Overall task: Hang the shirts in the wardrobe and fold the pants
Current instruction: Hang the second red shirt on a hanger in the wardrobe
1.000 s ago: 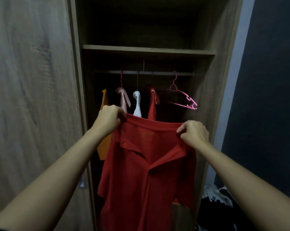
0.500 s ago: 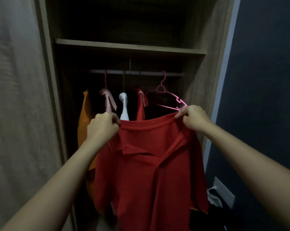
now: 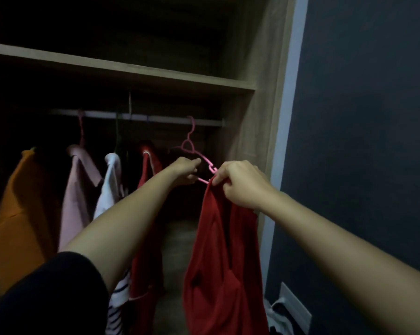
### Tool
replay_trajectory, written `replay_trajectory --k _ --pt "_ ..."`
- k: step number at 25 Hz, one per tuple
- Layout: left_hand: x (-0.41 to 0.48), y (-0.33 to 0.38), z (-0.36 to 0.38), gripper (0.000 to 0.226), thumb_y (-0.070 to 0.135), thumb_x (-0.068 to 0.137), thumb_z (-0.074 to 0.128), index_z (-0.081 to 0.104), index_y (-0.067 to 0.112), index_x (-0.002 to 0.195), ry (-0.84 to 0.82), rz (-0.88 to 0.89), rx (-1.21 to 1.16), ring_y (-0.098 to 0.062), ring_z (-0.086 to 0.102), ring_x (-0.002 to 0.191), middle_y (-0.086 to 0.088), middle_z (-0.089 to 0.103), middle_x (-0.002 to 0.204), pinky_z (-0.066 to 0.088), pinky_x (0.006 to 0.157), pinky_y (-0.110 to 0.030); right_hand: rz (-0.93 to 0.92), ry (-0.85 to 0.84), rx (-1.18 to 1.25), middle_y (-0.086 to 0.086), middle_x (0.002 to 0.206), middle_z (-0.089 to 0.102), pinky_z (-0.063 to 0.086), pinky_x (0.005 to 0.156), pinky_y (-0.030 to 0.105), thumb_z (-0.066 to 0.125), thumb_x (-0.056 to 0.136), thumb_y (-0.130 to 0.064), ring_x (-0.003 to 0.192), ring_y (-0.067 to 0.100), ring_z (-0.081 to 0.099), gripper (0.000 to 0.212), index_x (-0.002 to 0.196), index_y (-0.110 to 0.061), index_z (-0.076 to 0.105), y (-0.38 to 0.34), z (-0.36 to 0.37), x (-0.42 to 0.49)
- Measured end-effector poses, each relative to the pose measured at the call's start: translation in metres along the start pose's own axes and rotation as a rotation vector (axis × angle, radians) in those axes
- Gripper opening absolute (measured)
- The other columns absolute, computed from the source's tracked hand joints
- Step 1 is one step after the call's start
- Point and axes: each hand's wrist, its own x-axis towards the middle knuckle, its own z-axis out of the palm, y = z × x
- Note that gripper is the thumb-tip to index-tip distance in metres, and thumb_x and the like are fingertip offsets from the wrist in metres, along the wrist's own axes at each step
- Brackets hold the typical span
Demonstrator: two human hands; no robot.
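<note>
Hung shirts [image 3: 78, 189] crowded the rail [image 3: 160, 118] on the left, leaving open room only around the pink hanger [image 3: 189, 143], hemmed by the side wall [image 3: 250, 146] and the shelf [image 3: 141, 70] above.

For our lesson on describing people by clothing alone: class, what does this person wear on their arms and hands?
A dark sleeve covers the left upper arm, ending near the elbow. The right arm shows no sleeve in view. The left hand and right hand wear no gloves, rings or watch.

By pink hanger [image 3: 213, 168], red shirt [image 3: 223, 262]
</note>
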Motion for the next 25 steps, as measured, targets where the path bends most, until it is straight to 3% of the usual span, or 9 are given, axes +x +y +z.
replay_trajectory --k 3,4,6,8,10,14,17,21,25 --pt "0.054 -0.007 0.036 0.056 0.042 0.093 0.050 0.046 -0.003 0.126 0.001 -0.003 -0.003 -0.027 0.056 0.108 -0.012 0.055 0.120 0.047 0.092 -0.040 -0.022 -0.006 -0.046 -0.006 0.114 0.066 0.053 0.084 0.039 0.050 0.077 -0.007 0.103 0.022 0.063 0.041 0.097 -0.036 0.070 0.023 -0.002 0.014" --pt "0.068 -0.010 0.045 0.066 0.047 0.089 0.053 0.042 -0.004 0.131 0.009 -0.010 -0.013 -0.030 0.055 0.112 -0.015 0.054 0.127 0.048 0.093 -0.042 -0.034 -0.003 -0.046 -0.006 0.114 0.066 0.053 0.084 0.040 0.050 0.077 -0.007 0.103 0.022 0.062 0.041 0.097 -0.036 0.071 0.029 -0.003 0.016" --pt "0.081 -0.010 0.059 0.063 0.042 0.085 0.063 0.045 -0.006 0.122 0.024 -0.021 -0.087 -0.030 0.062 0.097 -0.019 0.058 0.116 0.054 0.077 -0.040 -0.064 0.005 -0.021 -0.005 0.113 0.067 0.053 0.087 0.040 0.050 0.077 -0.005 0.104 0.021 0.063 0.041 0.097 -0.032 0.072 0.037 -0.006 0.017" --pt "0.084 -0.005 0.066 0.028 0.020 0.087 0.064 0.051 -0.003 0.093 0.087 0.005 -0.139 -0.019 0.064 0.058 -0.018 0.059 0.085 0.050 0.048 -0.027 -0.111 0.008 0.024 -0.004 0.111 0.069 0.050 0.092 0.036 0.050 0.077 0.001 0.106 0.018 0.062 0.041 0.097 -0.025 0.074 0.044 -0.009 0.017" --pt "0.090 0.003 0.068 0.012 0.007 0.089 0.058 0.048 0.001 0.086 0.179 0.040 -0.134 -0.015 0.061 0.037 -0.012 0.055 0.067 0.041 0.032 -0.018 -0.128 0.012 0.038 -0.003 0.111 0.069 0.047 0.097 0.033 0.050 0.076 0.005 0.108 0.015 0.061 0.041 0.098 -0.019 0.074 0.049 -0.010 0.017" --pt "0.070 0.023 0.056 0.017 0.009 0.092 0.055 0.047 0.007 0.077 0.143 0.130 -0.265 -0.003 0.056 0.032 -0.009 0.054 0.066 0.042 0.032 -0.013 -0.118 0.035 0.070 -0.004 0.111 0.068 0.045 0.097 0.032 0.049 0.074 0.006 0.108 0.014 0.060 0.041 0.098 -0.017 0.074 0.048 -0.006 0.015" --pt "0.020 0.030 0.038 0.015 0.005 0.092 0.053 0.051 0.005 0.077 0.067 0.192 -0.274 -0.003 0.057 0.035 -0.010 0.053 0.068 0.047 0.037 -0.014 -0.108 0.007 0.084 -0.006 0.111 0.068 0.045 0.098 0.030 0.050 0.074 0.005 0.109 0.012 0.059 0.040 0.098 -0.017 0.074 0.039 0.002 0.007" --pt "-0.067 0.017 -0.013 0.005 0.003 0.093 0.052 0.051 0.006 0.089 0.008 0.211 -0.098 -0.007 0.062 0.041 -0.013 0.053 0.072 0.053 0.042 -0.018 -0.085 -0.080 0.031 -0.005 0.118 0.062 0.040 0.097 0.022 0.051 0.078 0.000 0.113 0.013 0.056 0.038 0.106 -0.017 0.070 0.024 0.025 -0.009" --pt "-0.150 -0.004 -0.080 0.009 0.008 0.095 0.051 0.057 0.003 0.100 -0.028 0.201 0.077 -0.012 0.065 0.046 -0.012 0.051 0.063 0.052 0.044 -0.019 -0.019 -0.097 0.010 -0.001 0.121 0.053 0.046 0.094 0.034 0.049 0.080 -0.004 0.112 0.023 0.055 0.035 0.111 -0.015 0.063 0.004 0.055 -0.018"
